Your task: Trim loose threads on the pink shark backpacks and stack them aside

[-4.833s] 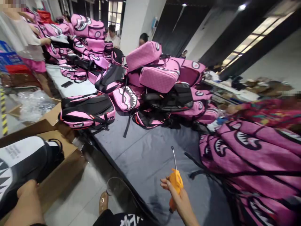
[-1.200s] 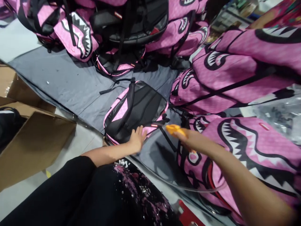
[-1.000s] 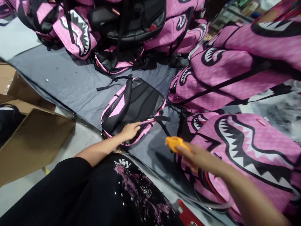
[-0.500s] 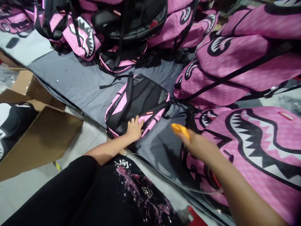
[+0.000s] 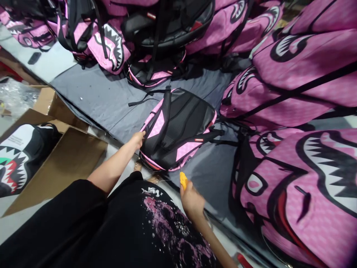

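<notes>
A black and pink backpack (image 5: 184,123) lies on the grey cloth with its padded back and straps facing up. My left hand (image 5: 138,140) is closed on its near left edge; the thumb shows on top and the other fingers are mostly hidden. My right hand (image 5: 192,199) is wrapped around a small yellow-handled tool (image 5: 183,181) with a thin metal tip. That tip points at the backpack's near edge, at or just short of the pink piping; whether it touches is unclear.
Pink shark-mouth backpacks crowd the right (image 5: 329,160) and the far side (image 5: 110,48). Grey cloth (image 5: 92,95) covers the table. At the left, an open cardboard box (image 5: 60,167) stands beside a black and white shark-print bag (image 5: 16,156). A dark flat object (image 5: 34,58) lies at the far left.
My left hand has moved from the backpack's strap area to its left edge. My right hand has brought the yellow-handled tool left and down to the near edge. The view has shifted slightly left.
</notes>
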The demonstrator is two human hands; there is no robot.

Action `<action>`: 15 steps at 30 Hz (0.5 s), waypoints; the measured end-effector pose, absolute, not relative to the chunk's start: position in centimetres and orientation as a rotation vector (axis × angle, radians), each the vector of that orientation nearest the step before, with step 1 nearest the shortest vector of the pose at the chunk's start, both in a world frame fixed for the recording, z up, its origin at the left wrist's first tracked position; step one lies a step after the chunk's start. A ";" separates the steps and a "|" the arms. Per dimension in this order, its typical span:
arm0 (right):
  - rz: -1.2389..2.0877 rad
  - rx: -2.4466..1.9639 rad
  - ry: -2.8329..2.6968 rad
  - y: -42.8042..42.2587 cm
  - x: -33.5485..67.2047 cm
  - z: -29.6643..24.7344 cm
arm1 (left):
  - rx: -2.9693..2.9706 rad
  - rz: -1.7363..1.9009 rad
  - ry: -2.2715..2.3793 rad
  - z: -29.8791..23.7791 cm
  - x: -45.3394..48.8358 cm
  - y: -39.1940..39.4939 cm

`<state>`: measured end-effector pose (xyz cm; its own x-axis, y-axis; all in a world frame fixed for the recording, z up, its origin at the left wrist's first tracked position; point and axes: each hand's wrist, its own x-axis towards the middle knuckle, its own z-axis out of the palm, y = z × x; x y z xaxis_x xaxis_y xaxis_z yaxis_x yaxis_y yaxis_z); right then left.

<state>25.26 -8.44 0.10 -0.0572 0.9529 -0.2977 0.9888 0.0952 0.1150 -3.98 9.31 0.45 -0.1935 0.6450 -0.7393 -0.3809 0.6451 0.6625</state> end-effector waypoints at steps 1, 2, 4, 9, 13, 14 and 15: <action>-0.144 1.955 2.089 -7.7 24.4 -0.7 | 0.178 0.887 1.444 0.3 -4.3 9.6; -0.127 1.990 2.084 -6.9 23.7 -1.5 | 0.136 0.845 1.390 0.2 -4.6 9.8; -0.099 2.055 2.055 -5.7 22.8 -2.8 | 0.076 0.807 1.296 -0.1 -4.8 10.1; 0.030 2.040 2.110 -6.0 23.5 -5.4 | -0.058 0.912 1.050 -1.1 -3.4 10.1; 0.130 2.025 2.225 -6.0 25.3 -7.6 | -0.092 0.993 0.850 -2.9 -2.6 10.0; 0.143 2.063 2.249 -5.7 25.6 -7.8 | -0.093 0.978 0.782 -3.5 -2.7 10.0; 0.072 2.097 2.298 -5.3 25.9 -7.9 | -0.087 0.963 0.705 -4.0 -2.9 9.9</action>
<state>25.94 -5.33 -7.88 -0.0916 0.9958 0.0090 0.9944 0.0910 0.0542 -2.95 9.86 -4.03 0.3687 0.7216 -0.5859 -0.7763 0.5857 0.2329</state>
